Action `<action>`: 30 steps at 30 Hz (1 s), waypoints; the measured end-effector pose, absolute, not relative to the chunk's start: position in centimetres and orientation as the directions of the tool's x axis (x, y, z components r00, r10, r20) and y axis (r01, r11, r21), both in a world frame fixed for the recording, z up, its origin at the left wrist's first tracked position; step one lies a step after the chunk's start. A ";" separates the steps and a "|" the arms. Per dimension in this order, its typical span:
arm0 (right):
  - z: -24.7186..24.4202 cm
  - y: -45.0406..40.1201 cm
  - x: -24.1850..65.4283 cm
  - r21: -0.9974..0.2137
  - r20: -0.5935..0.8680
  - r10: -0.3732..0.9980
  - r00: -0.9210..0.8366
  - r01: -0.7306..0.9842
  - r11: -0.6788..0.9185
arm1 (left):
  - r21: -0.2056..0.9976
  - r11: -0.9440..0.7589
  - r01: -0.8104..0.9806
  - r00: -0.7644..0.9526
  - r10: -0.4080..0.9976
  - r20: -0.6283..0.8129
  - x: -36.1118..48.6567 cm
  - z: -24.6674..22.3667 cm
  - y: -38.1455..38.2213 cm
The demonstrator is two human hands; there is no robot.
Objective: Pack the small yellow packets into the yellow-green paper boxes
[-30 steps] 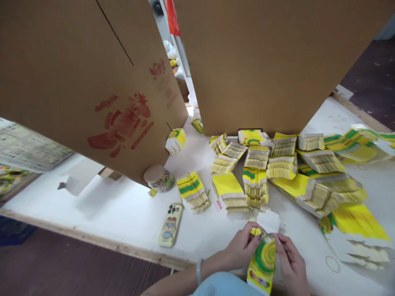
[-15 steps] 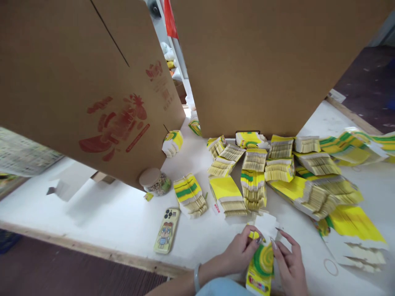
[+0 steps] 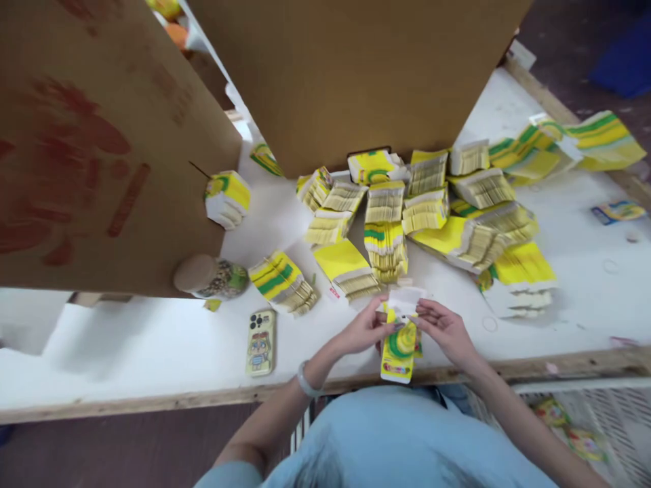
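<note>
A small yellow-and-green printed carton (image 3: 398,359) with a white flap at its top is held between both hands near the table's front edge. My left hand (image 3: 362,332) grips its left side, thumb on the front face. My right hand (image 3: 446,333) pinches its upper right side by the white flap. Part of another printed piece shows behind the carton's right edge. Just beyond the hands lies a fanned stack of flat yellow cartons (image 3: 350,270), with a banded stack (image 3: 282,281) to its left.
Several more carton stacks (image 3: 472,237) cover the middle and right of the white table. Large cardboard boxes (image 3: 346,81) stand at the back and left. A phone (image 3: 261,342) and a lidded jar (image 3: 213,276) lie on the left. White crates (image 3: 620,420) stand below the table edge.
The view has tilted down and shifted right, so more of my body and the table edge shows. Both hands still hold the carton, with the right hand's fingers now closer around its top.
</note>
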State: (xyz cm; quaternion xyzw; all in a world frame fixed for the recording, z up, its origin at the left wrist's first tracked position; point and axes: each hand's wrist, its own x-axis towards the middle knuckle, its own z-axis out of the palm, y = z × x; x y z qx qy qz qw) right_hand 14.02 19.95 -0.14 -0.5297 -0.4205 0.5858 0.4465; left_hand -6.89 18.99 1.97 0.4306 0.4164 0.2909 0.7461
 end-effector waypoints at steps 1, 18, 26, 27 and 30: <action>0.1 20.3 14.2 -0.962 -0.257 0.963 -0.085 -0.075 -0.264 | 0.872 0.482 -0.085 0.522 0.767 -0.373 -7.2 2.2 19.5; 1.8 20.2 15.6 -0.964 -0.205 0.895 -0.396 -0.074 -0.254 | 0.939 0.327 0.108 0.481 0.810 -0.337 -6.9 2.8 21.0; 2.6 19.8 15.8 -0.960 -0.277 0.835 -0.476 0.096 -0.263 | 0.914 0.380 0.143 0.644 0.665 -0.377 -6.3 4.2 21.0; 2.7 19.7 15.8 -0.961 -0.275 0.838 -0.470 0.114 -0.252 | 0.915 0.378 0.143 0.642 0.668 -0.377 -6.2 4.2 20.9; 2.6 19.5 15.7 -0.966 -0.255 0.860 -0.442 0.156 -0.206 | 0.917 0.375 0.134 0.631 0.682 -0.371 -6.1 3.9 20.7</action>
